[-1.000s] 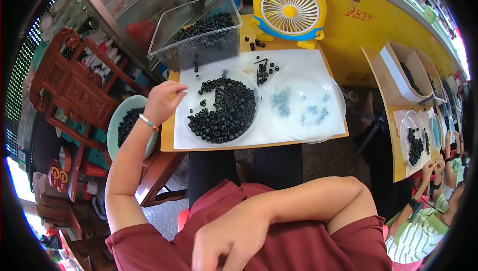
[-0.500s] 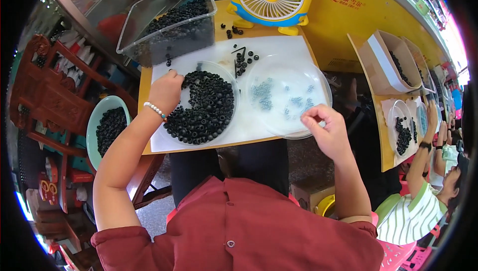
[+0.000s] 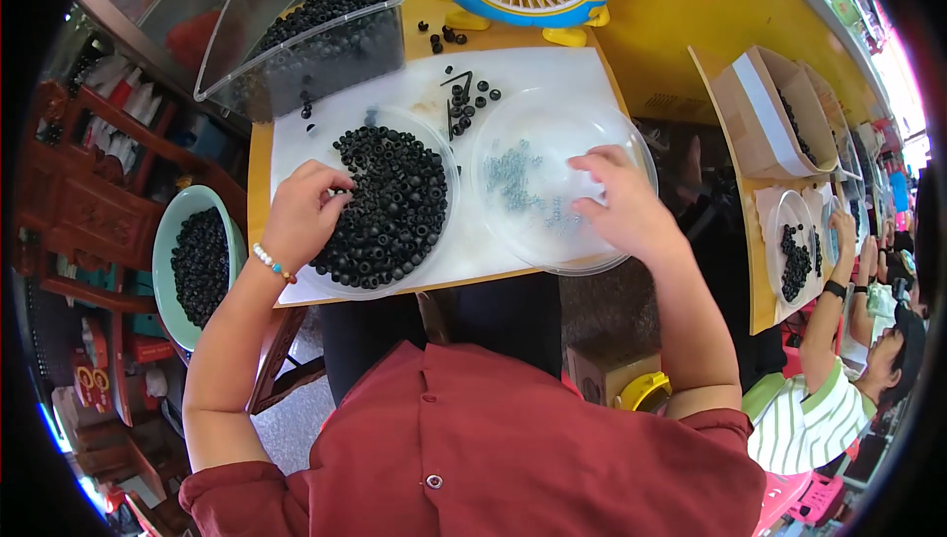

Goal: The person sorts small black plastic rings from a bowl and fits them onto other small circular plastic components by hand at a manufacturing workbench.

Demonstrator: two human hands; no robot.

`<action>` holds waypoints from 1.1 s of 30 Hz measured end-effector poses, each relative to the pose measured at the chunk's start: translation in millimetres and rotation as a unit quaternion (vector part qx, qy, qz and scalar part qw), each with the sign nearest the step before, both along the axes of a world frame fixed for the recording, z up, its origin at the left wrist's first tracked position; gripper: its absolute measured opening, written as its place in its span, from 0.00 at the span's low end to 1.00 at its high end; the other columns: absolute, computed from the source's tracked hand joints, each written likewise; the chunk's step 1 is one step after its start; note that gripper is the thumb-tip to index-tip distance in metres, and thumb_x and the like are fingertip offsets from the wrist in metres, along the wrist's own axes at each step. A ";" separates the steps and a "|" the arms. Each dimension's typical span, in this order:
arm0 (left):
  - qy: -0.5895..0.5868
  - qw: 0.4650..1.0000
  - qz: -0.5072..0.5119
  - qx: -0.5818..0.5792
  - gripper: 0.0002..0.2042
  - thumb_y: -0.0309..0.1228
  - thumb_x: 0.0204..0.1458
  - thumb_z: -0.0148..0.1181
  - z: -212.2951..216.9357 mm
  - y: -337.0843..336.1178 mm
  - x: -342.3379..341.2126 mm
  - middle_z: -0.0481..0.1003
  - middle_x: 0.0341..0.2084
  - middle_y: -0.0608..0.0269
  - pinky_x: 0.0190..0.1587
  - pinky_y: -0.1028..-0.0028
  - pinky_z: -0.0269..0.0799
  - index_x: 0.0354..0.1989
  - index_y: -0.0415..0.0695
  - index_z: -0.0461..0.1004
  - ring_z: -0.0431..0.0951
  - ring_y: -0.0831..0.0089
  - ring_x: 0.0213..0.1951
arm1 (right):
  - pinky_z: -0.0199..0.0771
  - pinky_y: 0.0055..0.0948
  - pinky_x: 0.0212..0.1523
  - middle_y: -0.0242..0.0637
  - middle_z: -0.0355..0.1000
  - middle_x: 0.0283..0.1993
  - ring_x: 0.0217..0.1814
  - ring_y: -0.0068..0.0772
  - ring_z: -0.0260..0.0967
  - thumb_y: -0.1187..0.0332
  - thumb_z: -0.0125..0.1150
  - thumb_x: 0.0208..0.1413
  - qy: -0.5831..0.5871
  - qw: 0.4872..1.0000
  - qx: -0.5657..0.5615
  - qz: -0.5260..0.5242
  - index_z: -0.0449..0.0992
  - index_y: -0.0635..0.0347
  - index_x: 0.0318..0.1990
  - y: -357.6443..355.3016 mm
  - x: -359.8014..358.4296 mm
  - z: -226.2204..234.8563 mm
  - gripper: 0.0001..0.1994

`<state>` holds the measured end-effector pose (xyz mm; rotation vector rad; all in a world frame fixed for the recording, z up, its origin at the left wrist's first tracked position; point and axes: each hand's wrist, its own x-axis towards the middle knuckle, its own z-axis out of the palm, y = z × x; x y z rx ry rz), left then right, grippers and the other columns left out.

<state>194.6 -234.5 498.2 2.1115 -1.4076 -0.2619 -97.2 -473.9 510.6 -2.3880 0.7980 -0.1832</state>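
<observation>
Counting two clear round trays (image 3: 602, 118): left hand (image 3: 301, 207) almost pinched by one's black beads (image 3: 400, 207), can't tell if it's got any; right hand (image 3: 629, 204) loosely open, nothing visible in it, covering some bluish beads (image 3: 511, 177) in the other.

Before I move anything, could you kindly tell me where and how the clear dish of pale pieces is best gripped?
Probably pinch the clear dish by its right rim, coming from the right: that side seems to overhang the table, and most pale pieces lie farther left.
</observation>
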 end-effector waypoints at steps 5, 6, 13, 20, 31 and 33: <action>0.043 0.999 0.029 -0.008 0.05 0.20 0.43 0.59 11.6 12.0 -9.3 0.71 0.26 0.58 0.29 0.75 0.68 0.31 0.37 0.75 0.72 0.70 0.25 | 0.67 0.37 0.51 0.46 0.64 0.50 0.51 0.47 0.66 0.71 0.62 0.41 0.127 0.990 -0.062 0.008 0.70 0.57 0.49 -0.8 -16.1 7.6 0.23; 0.047 0.999 0.027 -0.009 0.05 0.20 0.43 0.59 11.6 11.5 -11.7 0.71 0.26 0.58 0.29 0.75 0.68 0.31 0.37 0.75 0.72 0.70 0.25 | 0.67 0.37 0.50 0.46 0.64 0.48 0.49 0.47 0.66 0.71 0.62 0.41 0.095 0.995 -0.033 0.015 0.71 0.57 0.47 0.2 -15.3 -0.7 0.21; 0.004 0.998 0.029 -0.054 0.06 0.16 0.43 0.56 11.0 19.6 -28.1 0.72 0.29 0.59 0.32 0.76 0.69 0.31 0.37 0.75 0.73 0.70 0.29 | 0.68 0.40 0.43 0.45 0.65 0.41 0.41 0.47 0.66 0.69 0.64 0.43 -0.074 0.930 -0.324 -0.156 0.70 0.56 0.46 -30.6 -29.7 -8.9 0.20; 0.006 0.989 0.088 -0.116 0.06 0.16 0.44 0.57 7.1 28.5 -39.6 0.73 0.28 0.59 0.34 0.76 0.68 0.31 0.37 0.75 0.73 0.70 0.30 | 0.69 0.33 0.44 0.53 0.72 0.36 0.37 0.44 0.72 0.69 0.54 0.52 -0.086 0.964 0.019 -0.252 0.63 0.58 0.56 -42.5 -59.6 -40.3 0.22; -0.032 0.973 0.165 -0.157 0.07 0.19 0.44 0.60 -8.6 44.0 -46.3 0.72 0.29 0.60 0.35 0.77 0.67 0.34 0.37 0.76 0.72 0.73 0.29 | 0.68 0.28 0.43 0.47 0.73 0.37 0.39 0.32 0.70 0.71 0.52 0.53 -0.143 0.950 0.118 -0.252 0.67 0.59 0.50 -39.3 -58.5 -51.1 0.16; -0.024 0.973 0.158 -0.164 0.07 0.19 0.44 0.60 -8.2 43.5 -47.1 0.72 0.29 0.60 0.35 0.77 0.67 0.33 0.37 0.76 0.72 0.73 0.29 | 0.68 0.29 0.43 0.47 0.73 0.37 0.39 0.32 0.70 0.72 0.51 0.53 -0.124 0.952 0.125 -0.250 0.67 0.59 0.50 -42.7 -59.6 -55.4 0.16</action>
